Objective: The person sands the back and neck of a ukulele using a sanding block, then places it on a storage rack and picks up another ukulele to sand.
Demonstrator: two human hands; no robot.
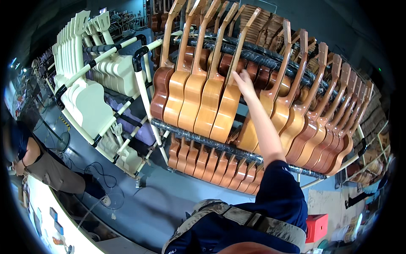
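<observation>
My right hand (244,84) reaches up to the rack and closes around the lower neck of a glossy honey-coloured guitar (226,112), near where the neck meets the body. The guitar stands upright, body down, at the right end of a group of similar guitars. Beside it on the left is another light-bodied guitar (208,101), and a dark brown guitar (161,91) ends the group. A gap separates the held guitar from a second group of guitars (281,118) on the right. Part of my grip is hidden behind the hand. My left hand is out of view.
Black-wrapped rails (203,139) carry the guitars, with a lower row of brown guitars (205,163) beneath. At left stands a rack of white guitar bodies (86,106). A person (55,169) is at far left by a white surface. A red stool (316,227) sits at lower right.
</observation>
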